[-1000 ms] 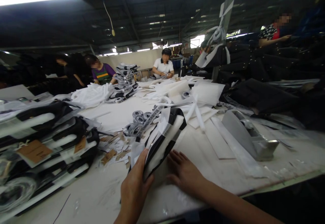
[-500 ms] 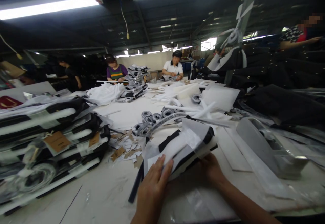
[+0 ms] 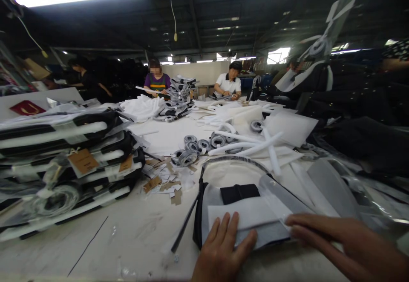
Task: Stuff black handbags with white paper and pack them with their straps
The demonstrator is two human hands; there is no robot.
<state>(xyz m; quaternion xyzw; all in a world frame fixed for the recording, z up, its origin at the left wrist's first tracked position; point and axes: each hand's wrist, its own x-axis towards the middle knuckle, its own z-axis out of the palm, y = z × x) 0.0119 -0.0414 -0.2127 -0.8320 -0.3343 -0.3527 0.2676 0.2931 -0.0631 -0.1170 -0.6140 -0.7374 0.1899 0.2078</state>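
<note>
A dark bag (image 3: 198, 214) lies flat on the white table in front of me, partly covered by translucent wrap and a white foam sheet (image 3: 249, 214). Its wrapped strap (image 3: 236, 158) arches beyond it. On the foam sheet rests my left hand (image 3: 225, 243), palm down with the fingers spread. At the bag's right edge, my right hand (image 3: 332, 235) has thumb and fingers closed on the end of the translucent wrap (image 3: 277, 201). A small black piece (image 3: 240, 192) shows above the foam.
Wrapped bags with brown tags (image 3: 83, 162) are stacked at left. Rolled coils (image 3: 188, 157), paper scraps (image 3: 166, 179) and foam tubes (image 3: 255, 145) lie beyond the bag. A grey plastic holder (image 3: 334, 184) stands at right. Two people sit across the table.
The bag has come down from a tilted pose to lie flat, its strap spread out. My right hand has moved from beneath it to its right edge. The view has shifted.
</note>
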